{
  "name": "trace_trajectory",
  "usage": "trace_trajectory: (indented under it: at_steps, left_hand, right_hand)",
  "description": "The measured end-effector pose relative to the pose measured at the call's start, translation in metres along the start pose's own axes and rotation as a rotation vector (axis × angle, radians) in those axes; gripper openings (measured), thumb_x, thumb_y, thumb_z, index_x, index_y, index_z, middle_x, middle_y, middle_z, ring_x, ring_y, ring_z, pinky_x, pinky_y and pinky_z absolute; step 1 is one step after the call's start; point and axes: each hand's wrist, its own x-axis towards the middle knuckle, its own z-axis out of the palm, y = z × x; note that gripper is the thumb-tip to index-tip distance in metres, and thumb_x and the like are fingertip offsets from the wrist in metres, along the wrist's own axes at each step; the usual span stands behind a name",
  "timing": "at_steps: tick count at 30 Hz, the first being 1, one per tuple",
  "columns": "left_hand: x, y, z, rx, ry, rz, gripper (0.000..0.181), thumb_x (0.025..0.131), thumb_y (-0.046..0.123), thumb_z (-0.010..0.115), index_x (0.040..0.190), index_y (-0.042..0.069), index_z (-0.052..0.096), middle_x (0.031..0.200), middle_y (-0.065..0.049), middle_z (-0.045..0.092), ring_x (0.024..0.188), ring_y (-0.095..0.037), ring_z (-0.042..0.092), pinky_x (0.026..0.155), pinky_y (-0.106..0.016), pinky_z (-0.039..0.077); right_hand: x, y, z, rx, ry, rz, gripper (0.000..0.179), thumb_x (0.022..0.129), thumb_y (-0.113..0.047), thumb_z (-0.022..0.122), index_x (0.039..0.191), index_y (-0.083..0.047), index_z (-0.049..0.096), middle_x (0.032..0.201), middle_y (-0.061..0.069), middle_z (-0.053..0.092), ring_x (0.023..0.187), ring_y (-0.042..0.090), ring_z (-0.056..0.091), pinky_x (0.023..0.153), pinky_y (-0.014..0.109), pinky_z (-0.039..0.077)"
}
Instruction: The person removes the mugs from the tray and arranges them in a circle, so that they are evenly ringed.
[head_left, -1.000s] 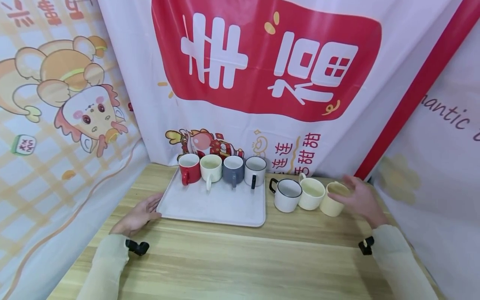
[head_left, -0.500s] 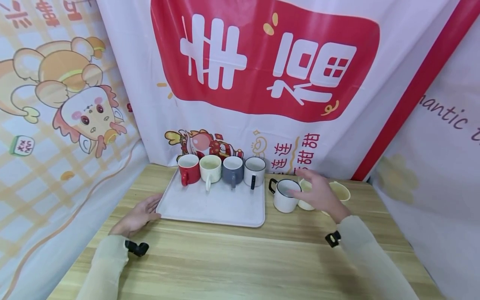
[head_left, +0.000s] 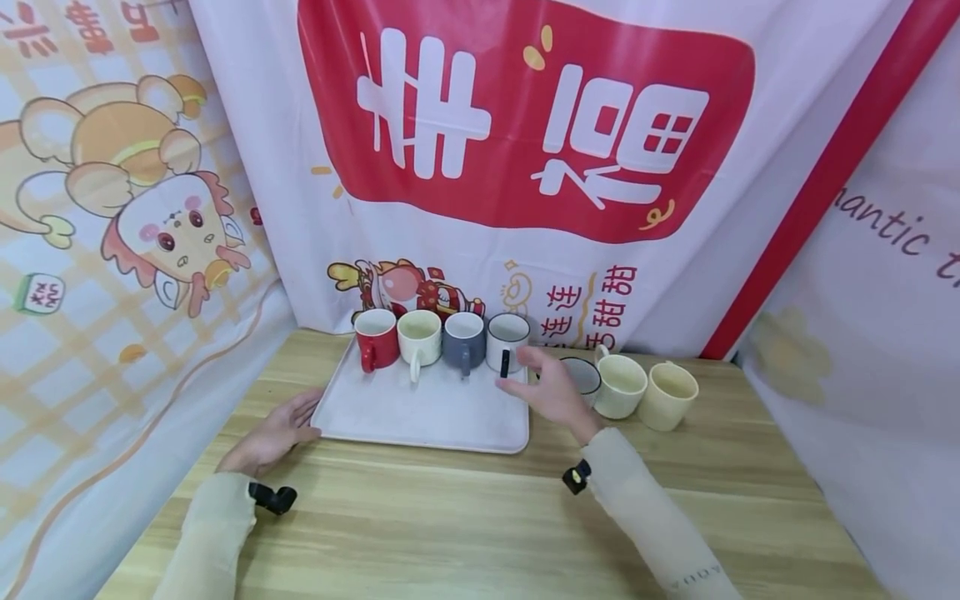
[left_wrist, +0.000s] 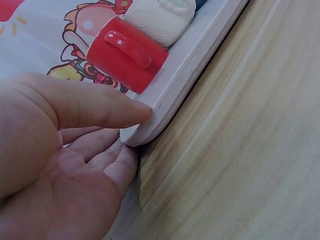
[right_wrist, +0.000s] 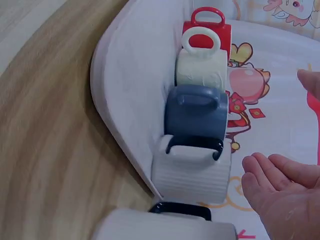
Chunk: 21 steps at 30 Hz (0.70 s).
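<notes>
My left hand (head_left: 273, 433) holds the left edge of a white tray (head_left: 420, 421). In the left wrist view its thumb presses the rim while the other fingers lie along and below the outer side. Four mugs line the tray's back: a red mug (head_left: 377, 342), a cream mug (head_left: 418, 343), a grey-blue mug (head_left: 462, 343) and a white mug (head_left: 501, 332) with black rim and handle. My right hand (head_left: 555, 389), fingers spread and holding nothing, hovers by that last mug. Behind it, a second black-rimmed white mug (head_left: 582, 380) is partly hidden.
Right of the tray, on the wooden table (head_left: 450, 525), stand a pale cream mug (head_left: 621, 393) and a yellow mug (head_left: 667, 402). A printed curtain (head_left: 495, 275) hangs close behind the mugs, with more printed cloth at both sides.
My right hand has moved left from the yellow mug, past the mugs on the table, to the tray's right end. The left hand stays at the tray; the mugs stand as before.
</notes>
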Motion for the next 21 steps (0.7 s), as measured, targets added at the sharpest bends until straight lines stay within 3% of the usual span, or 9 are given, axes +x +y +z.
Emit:
trace_trajectory:
  at_steps: [7,15,21]
  left_hand:
    - [0.002,-0.002,0.001,-0.016,0.002,-0.004,0.083,0.099,-0.004,0.059,0.166,-0.008,0.009,0.175,-0.031,0.006,0.162,-0.052,0.006,0.132,-0.064,0.011]
    - [0.002,-0.003,0.001,-0.012,0.0,-0.006,0.086,0.098,-0.003,0.062,0.166,-0.007,0.009,0.175,-0.03,0.006,0.162,-0.053,0.007,0.132,-0.063,0.011]
    - [0.001,-0.003,-0.001,-0.012,0.006,-0.007,0.086,0.098,-0.002,0.063,0.166,-0.006,0.01,0.175,-0.03,0.007,0.162,-0.053,0.007,0.133,-0.065,0.012]
  right_hand:
    - [0.012,0.021,0.037,0.066,0.119,0.062,0.067,0.089,-0.034,0.086,0.143,-0.002,0.062,0.139,0.018,0.069,0.131,0.035,0.064,0.119,0.05,0.051]
    - [0.025,0.034,0.053,0.073,0.182,0.087,0.055,0.089,-0.033,0.086,0.133,-0.004,0.07,0.128,0.013,0.076,0.122,0.031,0.071,0.113,0.049,0.056]
    - [0.041,0.038,0.06,0.125,0.204,0.226,0.043,0.092,-0.041,0.081,0.123,-0.012,0.076,0.114,0.007,0.079,0.106,0.023,0.072,0.091,0.038,0.063]
